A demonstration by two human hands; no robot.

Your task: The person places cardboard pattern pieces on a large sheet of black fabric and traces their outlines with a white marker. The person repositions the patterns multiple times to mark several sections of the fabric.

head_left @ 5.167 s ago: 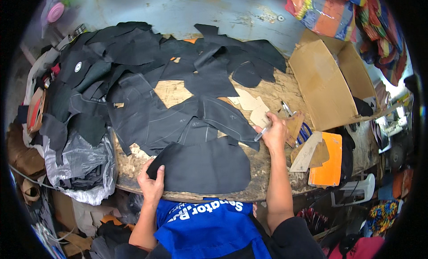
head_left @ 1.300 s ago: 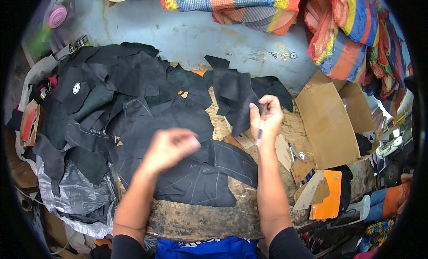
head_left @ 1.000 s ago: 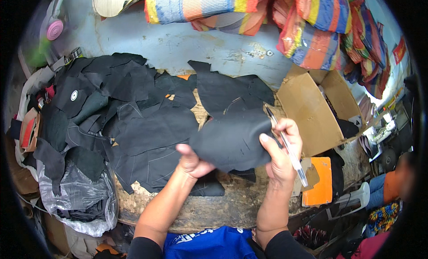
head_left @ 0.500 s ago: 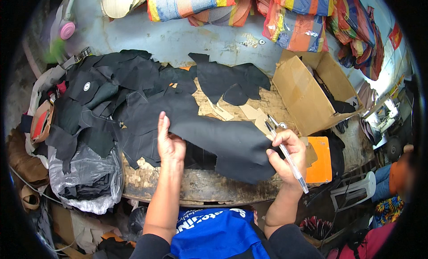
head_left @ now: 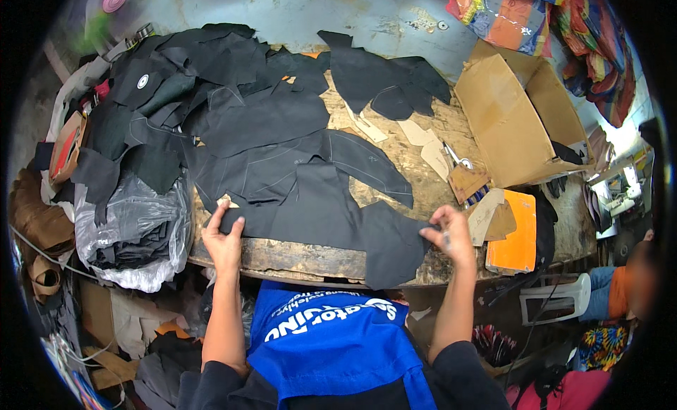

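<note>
A wide black sheet of leather-like material lies along the near edge of the workbench, its right end hanging over the front. My right hand pinches that right end between thumb and fingertips. A pale, narrow bit, seemingly the pen, shows in the same palm, mostly hidden. By the sheet's left front corner is my left hand, thumb and forefinger apart, touching or nearly touching the material. Behind it, a black piece with chalk-like curved outlines lies among more black pieces.
Black scraps heap at the left and back. A clear plastic bag of dark pieces stands at the bench's left end. At right are scissors, card templates, an orange panel and an open cardboard box. A seated person is beyond.
The raised black sheet has come down onto the bench, toward its near edge. My left hand has moved left and nearer. The pen, plainly seen before, is now mostly hidden. The view has shifted.
</note>
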